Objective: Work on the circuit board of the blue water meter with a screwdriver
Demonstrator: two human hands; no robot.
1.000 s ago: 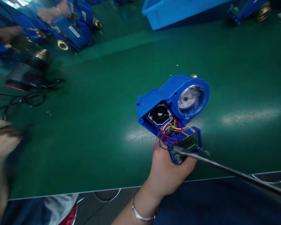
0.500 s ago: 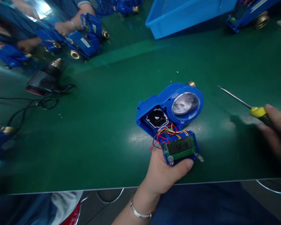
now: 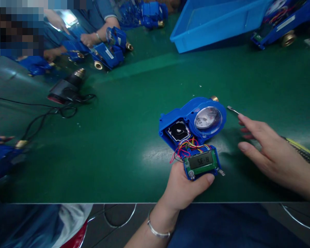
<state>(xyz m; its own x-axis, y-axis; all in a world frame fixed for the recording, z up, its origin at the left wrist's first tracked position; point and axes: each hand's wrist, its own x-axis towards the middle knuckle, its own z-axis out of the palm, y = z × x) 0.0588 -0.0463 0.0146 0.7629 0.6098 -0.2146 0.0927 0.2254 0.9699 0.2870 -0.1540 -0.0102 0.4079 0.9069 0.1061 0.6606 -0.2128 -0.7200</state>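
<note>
A blue water meter (image 3: 181,112) lies on the green table, its round dial under a clear cover and its square compartment uncovered. Coloured wires (image 3: 187,146) run from that compartment to an LCD display module (image 3: 202,162) in a blue frame. My left hand (image 3: 182,186) grips the module, thumb along its near edge, in front of the meter. To the right, my right hand (image 3: 266,148) is open, with thumb and fingers apart. A screwdriver (image 3: 301,151) with a yellow and black handle lies on the table behind that hand, which hides most of its shaft.
A heat gun (image 3: 68,88) with a looped black cord lies at the left. Co-workers' hands (image 3: 89,39) are among more blue meters (image 3: 108,55) at the upper left. A blue bin (image 3: 219,31) and another meter (image 3: 281,26) stand at the back right.
My right hand has let go of the screwdriver, which now lies on the table, and has moved left toward the meter. My left hand still holds the display module. The view has shifted slightly.
</note>
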